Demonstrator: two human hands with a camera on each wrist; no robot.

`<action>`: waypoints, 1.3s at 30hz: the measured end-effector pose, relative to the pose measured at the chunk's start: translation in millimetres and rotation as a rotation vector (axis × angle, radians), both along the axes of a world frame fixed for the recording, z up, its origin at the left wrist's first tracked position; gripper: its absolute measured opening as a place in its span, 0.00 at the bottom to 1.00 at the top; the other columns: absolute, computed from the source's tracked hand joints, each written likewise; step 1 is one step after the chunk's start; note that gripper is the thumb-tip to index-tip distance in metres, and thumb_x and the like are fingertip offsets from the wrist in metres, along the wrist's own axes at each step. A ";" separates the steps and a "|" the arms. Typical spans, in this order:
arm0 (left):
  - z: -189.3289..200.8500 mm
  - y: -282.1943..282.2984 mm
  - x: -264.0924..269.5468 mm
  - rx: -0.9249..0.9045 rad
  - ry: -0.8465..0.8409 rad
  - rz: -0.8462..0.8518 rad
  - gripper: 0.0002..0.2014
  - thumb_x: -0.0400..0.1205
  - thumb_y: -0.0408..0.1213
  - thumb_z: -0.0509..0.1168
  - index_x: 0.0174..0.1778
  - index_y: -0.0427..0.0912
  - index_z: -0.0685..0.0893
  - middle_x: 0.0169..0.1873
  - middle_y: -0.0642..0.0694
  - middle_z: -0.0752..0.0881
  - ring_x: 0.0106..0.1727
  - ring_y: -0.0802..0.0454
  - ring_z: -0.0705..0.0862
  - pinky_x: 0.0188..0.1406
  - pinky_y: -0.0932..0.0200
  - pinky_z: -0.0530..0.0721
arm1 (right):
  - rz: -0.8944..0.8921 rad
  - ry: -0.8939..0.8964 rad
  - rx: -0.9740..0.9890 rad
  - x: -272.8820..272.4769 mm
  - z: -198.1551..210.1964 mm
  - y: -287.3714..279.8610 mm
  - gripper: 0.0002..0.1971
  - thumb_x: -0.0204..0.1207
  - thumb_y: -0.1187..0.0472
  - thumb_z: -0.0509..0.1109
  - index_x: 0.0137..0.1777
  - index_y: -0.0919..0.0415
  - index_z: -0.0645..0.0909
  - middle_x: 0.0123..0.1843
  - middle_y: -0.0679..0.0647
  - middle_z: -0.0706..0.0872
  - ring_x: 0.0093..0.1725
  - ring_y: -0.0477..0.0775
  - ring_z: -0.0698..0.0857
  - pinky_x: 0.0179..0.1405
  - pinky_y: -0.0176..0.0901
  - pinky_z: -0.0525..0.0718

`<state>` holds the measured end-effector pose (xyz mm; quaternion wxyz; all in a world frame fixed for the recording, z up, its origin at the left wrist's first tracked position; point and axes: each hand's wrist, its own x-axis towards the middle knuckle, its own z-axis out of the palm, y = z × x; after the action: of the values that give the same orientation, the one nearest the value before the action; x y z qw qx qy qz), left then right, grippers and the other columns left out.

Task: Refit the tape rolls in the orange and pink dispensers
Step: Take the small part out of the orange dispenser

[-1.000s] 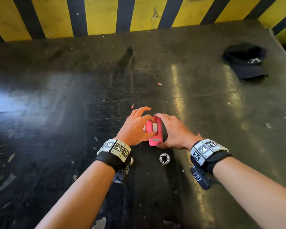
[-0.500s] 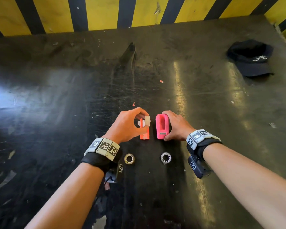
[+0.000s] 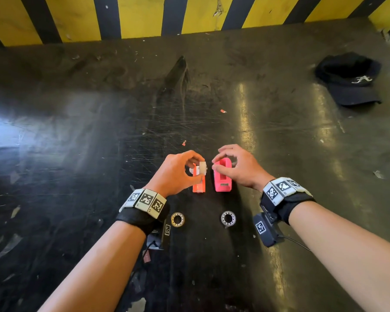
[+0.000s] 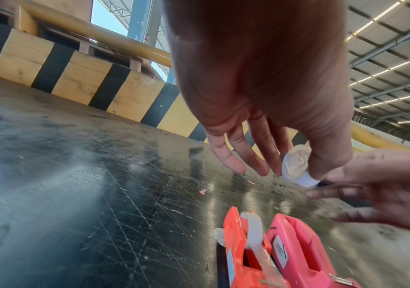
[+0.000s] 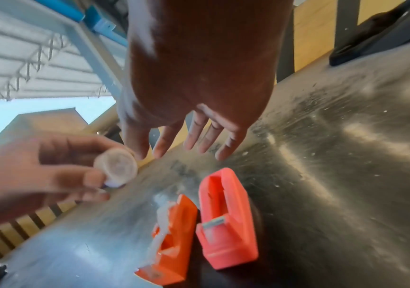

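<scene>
- Your left hand [image 3: 178, 174] pinched the small white tape roll [image 3: 202, 168] above the orange dispenser [image 3: 199, 184]; it looked light and rigid, best held by its rim.
- Your right hand [image 3: 239, 167] hovered with fingers loose, empty, over the pink dispenser [image 3: 222, 179].

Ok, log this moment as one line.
left hand: pinches white tape roll | right hand: open above pink dispenser | orange dispenser: beside it
</scene>
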<state>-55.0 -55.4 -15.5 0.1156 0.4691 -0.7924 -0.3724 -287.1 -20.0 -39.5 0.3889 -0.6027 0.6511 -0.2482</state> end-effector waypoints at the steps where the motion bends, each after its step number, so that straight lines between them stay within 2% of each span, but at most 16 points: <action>1: -0.8 1.2 -0.9 0.003 -0.002 -0.004 0.22 0.75 0.41 0.82 0.64 0.50 0.87 0.54 0.57 0.91 0.56 0.61 0.89 0.51 0.71 0.85 | 0.009 -0.030 0.025 2.3 4.8 -0.5 0.08 0.75 0.53 0.84 0.52 0.50 0.94 0.70 0.46 0.82 0.69 0.45 0.82 0.68 0.45 0.78; 9: 5.3 11.6 -1.3 -0.005 0.009 0.004 0.21 0.75 0.41 0.82 0.63 0.50 0.88 0.54 0.57 0.92 0.55 0.61 0.90 0.52 0.71 0.85 | 0.051 -0.019 0.062 10.1 17.2 8.6 0.07 0.74 0.53 0.85 0.50 0.52 0.94 0.71 0.46 0.81 0.68 0.44 0.79 0.63 0.42 0.72; 12: 9.4 16.5 -2.2 -0.011 0.010 0.003 0.21 0.75 0.41 0.82 0.63 0.50 0.88 0.54 0.56 0.92 0.55 0.61 0.90 0.53 0.68 0.86 | 0.062 -0.026 0.062 12.6 18.9 11.7 0.06 0.75 0.54 0.84 0.49 0.52 0.94 0.71 0.46 0.82 0.68 0.45 0.79 0.64 0.45 0.74; 15: 12.2 21.3 -2.6 -0.016 0.015 -0.002 0.20 0.75 0.41 0.81 0.63 0.49 0.88 0.54 0.56 0.92 0.54 0.61 0.90 0.52 0.70 0.85 | 0.067 -0.046 0.068 14.2 20.5 16.0 0.05 0.75 0.54 0.84 0.47 0.51 0.93 0.70 0.47 0.83 0.68 0.48 0.81 0.65 0.48 0.76; 21: 11.4 34.1 1.5 -0.007 -0.006 0.010 0.22 0.73 0.41 0.83 0.63 0.50 0.87 0.49 0.60 0.89 0.48 0.66 0.88 0.45 0.76 0.82 | 0.058 -0.070 0.094 9.3 25.3 30.3 0.07 0.74 0.53 0.85 0.39 0.46 0.89 0.68 0.49 0.85 0.65 0.49 0.84 0.57 0.40 0.75; 22: 9.7 37.5 2.7 -0.015 -0.023 0.021 0.22 0.73 0.42 0.83 0.62 0.50 0.88 0.48 0.60 0.89 0.47 0.64 0.88 0.47 0.74 0.83 | 0.045 -0.068 0.094 6.0 25.0 34.5 0.07 0.73 0.53 0.86 0.39 0.48 0.90 0.68 0.49 0.85 0.64 0.49 0.84 0.56 0.37 0.75; 25: -1.5 54.1 0.7 -0.045 -0.213 0.008 0.19 0.71 0.45 0.80 0.58 0.51 0.88 0.49 0.54 0.89 0.48 0.54 0.88 0.53 0.55 0.88 | 0.011 -0.023 0.109 -6.3 21.1 48.0 0.07 0.73 0.55 0.85 0.40 0.53 0.90 0.66 0.50 0.86 0.66 0.50 0.85 0.58 0.28 0.75; 26: -7.3 62.4 -2.0 -0.040 -0.298 -0.014 0.18 0.72 0.46 0.79 0.58 0.51 0.88 0.50 0.52 0.89 0.50 0.51 0.88 0.53 0.53 0.89 | 0.007 -0.009 0.119 -9.4 21.1 53.5 0.07 0.73 0.55 0.85 0.40 0.54 0.91 0.66 0.50 0.86 0.64 0.49 0.85 0.59 0.25 0.75; 28: -21.4 79.3 -8.0 -0.004 -0.402 -0.043 0.16 0.74 0.47 0.78 0.56 0.51 0.88 0.53 0.50 0.89 0.53 0.49 0.89 0.54 0.50 0.88 | 0.002 0.024 0.138 -13.0 21.2 64.7 0.04 0.74 0.59 0.84 0.41 0.55 0.91 0.65 0.50 0.87 0.63 0.47 0.84 0.63 0.27 0.78; 29: -29.2 86.6 -10.7 0.013 -0.433 -0.049 0.15 0.74 0.47 0.78 0.56 0.51 0.88 0.54 0.49 0.89 0.55 0.48 0.89 0.56 0.48 0.89 | -0.002 0.035 0.152 -15.2 19.5 69.3 0.03 0.75 0.61 0.83 0.42 0.57 0.92 0.65 0.51 0.87 0.63 0.47 0.84 0.61 0.21 0.76; 31: -42.5 97.8 -14.6 0.019 -0.505 -0.062 0.17 0.76 0.48 0.76 0.60 0.52 0.87 0.58 0.47 0.88 0.60 0.45 0.87 0.60 0.44 0.87 | -0.003 0.058 0.168 -19.1 17.6 77.7 0.03 0.77 0.62 0.81 0.46 0.61 0.93 0.66 0.50 0.86 0.63 0.49 0.83 0.47 0.05 0.64; 33: -52.7 104.5 -16.4 -0.003 -0.582 -0.073 0.21 0.78 0.51 0.74 0.67 0.52 0.84 0.63 0.46 0.86 0.67 0.43 0.84 0.65 0.42 0.84 | 0.008 0.068 0.166 -22.4 15.1 84.2 0.06 0.79 0.61 0.79 0.50 0.64 0.93 0.66 0.50 0.86 0.59 0.46 0.78 0.38 0.00 0.54; 35: -57.7 109.0 -18.0 -0.025 -0.586 -0.066 0.28 0.78 0.53 0.75 0.74 0.53 0.79 0.71 0.46 0.81 0.73 0.42 0.79 0.71 0.39 0.79 | 0.004 0.074 0.166 -24.1 13.4 89.2 0.08 0.80 0.59 0.79 0.52 0.64 0.93 0.66 0.50 0.85 0.58 0.45 0.76 0.37 -0.01 0.51; 37: -58.5 111.8 -23.1 -0.068 -0.528 -0.090 0.30 0.78 0.55 0.74 0.76 0.54 0.77 0.75 0.46 0.78 0.76 0.42 0.77 0.73 0.38 0.77 | -0.002 0.089 0.176 -23.3 11.4 93.4 0.08 0.79 0.58 0.80 0.51 0.63 0.93 0.64 0.49 0.86 0.57 0.47 0.79 0.44 0.00 0.55; 38: -58.0 112.8 -27.9 -0.092 -0.504 -0.121 0.30 0.78 0.57 0.73 0.76 0.55 0.77 0.75 0.47 0.79 0.76 0.42 0.76 0.73 0.38 0.77 | -0.004 0.080 0.173 -22.5 11.2 95.3 0.07 0.78 0.58 0.81 0.50 0.62 0.93 0.63 0.49 0.87 0.57 0.49 0.82 0.53 0.05 0.63; 39: -57.8 114.2 -34.0 -0.116 -0.493 -0.155 0.30 0.78 0.58 0.73 0.76 0.55 0.77 0.73 0.47 0.80 0.76 0.43 0.77 0.72 0.39 0.77 | -0.012 0.060 0.163 -22.4 9.2 96.8 0.06 0.77 0.58 0.82 0.48 0.61 0.93 0.62 0.50 0.88 0.57 0.50 0.85 0.64 0.19 0.74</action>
<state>-89.0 58.8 -73.3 -0.0831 0.4760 -0.8503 -0.2087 -309.5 76.8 -30.3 0.4156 -0.5724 0.6839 -0.1785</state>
